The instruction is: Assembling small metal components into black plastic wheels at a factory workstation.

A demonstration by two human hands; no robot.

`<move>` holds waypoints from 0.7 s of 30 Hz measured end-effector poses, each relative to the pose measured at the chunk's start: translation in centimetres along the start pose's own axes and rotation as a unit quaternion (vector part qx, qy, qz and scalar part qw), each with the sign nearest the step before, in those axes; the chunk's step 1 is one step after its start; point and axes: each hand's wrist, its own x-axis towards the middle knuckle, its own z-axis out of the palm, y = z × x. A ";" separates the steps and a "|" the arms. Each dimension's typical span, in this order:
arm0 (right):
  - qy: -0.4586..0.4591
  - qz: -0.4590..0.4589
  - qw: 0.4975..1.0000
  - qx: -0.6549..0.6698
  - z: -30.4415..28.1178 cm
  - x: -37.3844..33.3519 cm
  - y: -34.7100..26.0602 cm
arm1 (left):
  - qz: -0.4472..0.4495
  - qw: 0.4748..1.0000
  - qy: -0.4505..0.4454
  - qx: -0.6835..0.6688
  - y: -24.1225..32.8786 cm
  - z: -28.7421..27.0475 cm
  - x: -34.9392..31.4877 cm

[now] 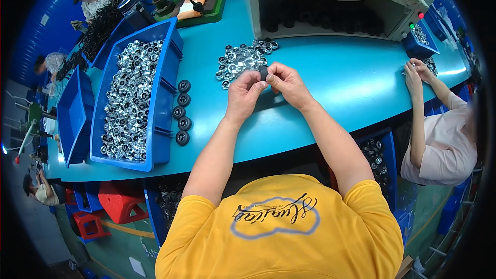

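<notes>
The yellow shirt (281, 227) is nearest. Left hand (244, 94) and right hand (287, 83) together pinch one black ring (263, 72) above the table (336, 82).

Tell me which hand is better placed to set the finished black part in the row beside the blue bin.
Left, probably. The left hand is nearer the row of round black parts beside the blue plastic bin; the right hand would cross over. Both pinch the small black part.
</notes>
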 end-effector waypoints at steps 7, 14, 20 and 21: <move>0.084 0.054 0.993 -0.055 -1.6 1.7 -0.3 | 0.028 0.997 0.017 0.071 -0.7 -1.4 0.5; 0.171 -0.043 0.851 -0.495 -5.8 7.1 0.8 | -0.045 0.971 -0.001 -0.233 -0.4 -2.0 1.0; 0.170 -0.058 0.788 -0.589 -6.8 8.2 2.7 | -0.066 0.960 -0.010 -0.272 -0.4 -2.5 1.2; 0.171 -0.049 0.811 -0.558 -6.7 8.1 2.9 | -0.069 0.958 -0.011 -0.277 -0.5 -2.6 1.2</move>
